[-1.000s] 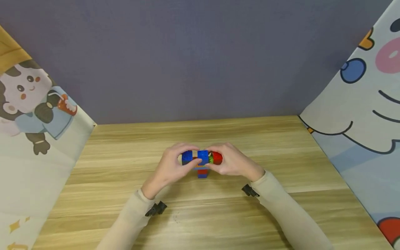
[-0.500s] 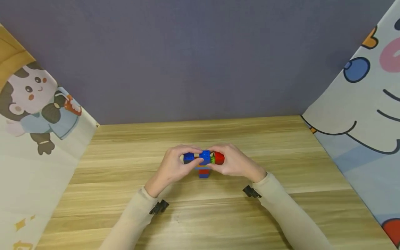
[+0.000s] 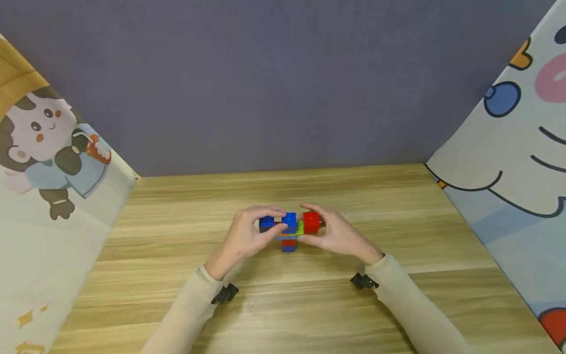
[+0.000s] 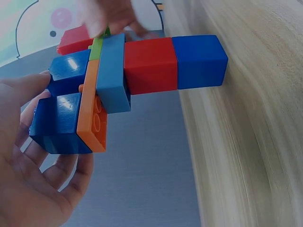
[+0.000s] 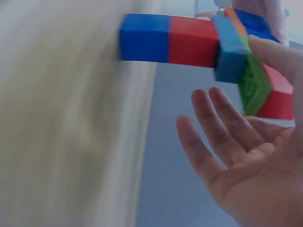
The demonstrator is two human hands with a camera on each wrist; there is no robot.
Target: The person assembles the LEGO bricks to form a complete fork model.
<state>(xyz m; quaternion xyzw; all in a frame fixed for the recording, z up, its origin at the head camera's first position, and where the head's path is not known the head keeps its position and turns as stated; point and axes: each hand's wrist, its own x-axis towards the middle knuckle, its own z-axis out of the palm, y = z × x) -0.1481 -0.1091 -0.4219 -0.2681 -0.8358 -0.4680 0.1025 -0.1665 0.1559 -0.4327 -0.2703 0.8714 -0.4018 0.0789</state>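
Note:
A structure of toy building blocks stands upright on the wooden table. Its stem is a blue block (image 4: 201, 61) at the bottom with a red block (image 4: 150, 65) above. A lighter blue brick (image 4: 112, 73) crosses over the stem, then an orange brick (image 4: 90, 106) and a green brick (image 5: 254, 87) side by side. Along the top sit a left blue block (image 4: 57, 123), a middle blue block (image 3: 289, 223) and a right red block (image 3: 311, 222). My left hand (image 3: 245, 238) pinches the middle blue block between thumb and fingertips. My right hand (image 3: 336, 233) spreads loosely around the right red block.
The wood-grain table (image 3: 283, 314) extends on all sides of the structure. A grey panel (image 3: 278, 88) rises behind it. Cartoon-printed panels flank the table at left (image 3: 48, 236) and right (image 3: 522, 246).
My right hand has loosened its fingers from the right red block and drawn slightly right, exposing the block's top. My left hand keeps its pinch on the middle blue block.

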